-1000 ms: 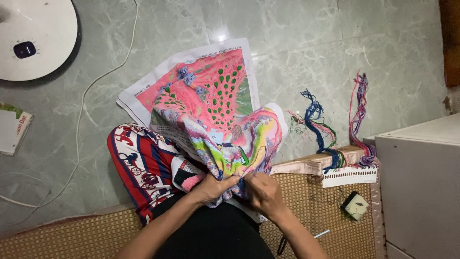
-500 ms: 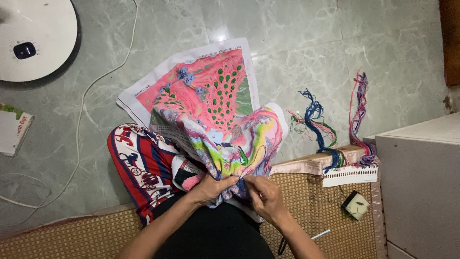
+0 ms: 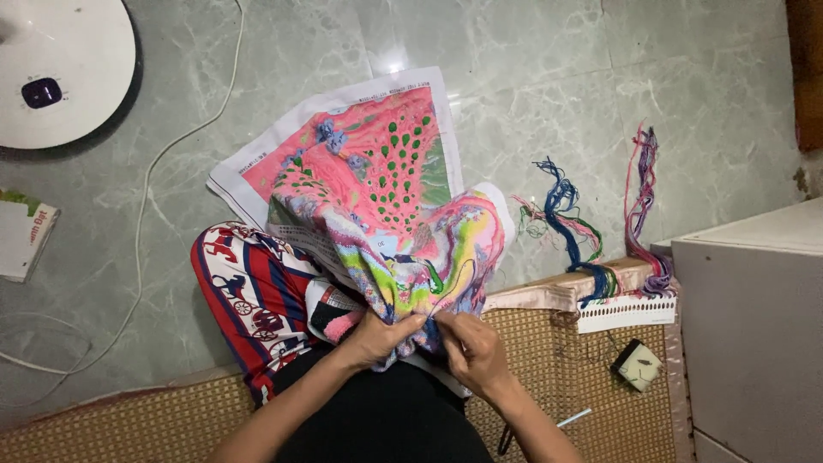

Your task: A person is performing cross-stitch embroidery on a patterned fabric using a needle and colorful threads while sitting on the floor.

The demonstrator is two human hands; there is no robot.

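On the person's lap, both hands still pinch the bunched embroidery cloth (image 3: 403,257): left hand (image 3: 377,336) closed on its fold, right hand (image 3: 470,347) barely shifted, fingers closed at the stitch.

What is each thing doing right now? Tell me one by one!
Embroidery cloth: crumpled, draped over the lap.
Left hand: gripping the cloth's bunched edge.
Right hand: fingers pinched at the cloth.
Thread bundles: loose, trailing on the floor.
White cord: lying slack.

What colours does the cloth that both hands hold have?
The embroidery cloth is mostly pink with green dots, plus yellow, blue and purple patches; the head view shows it.
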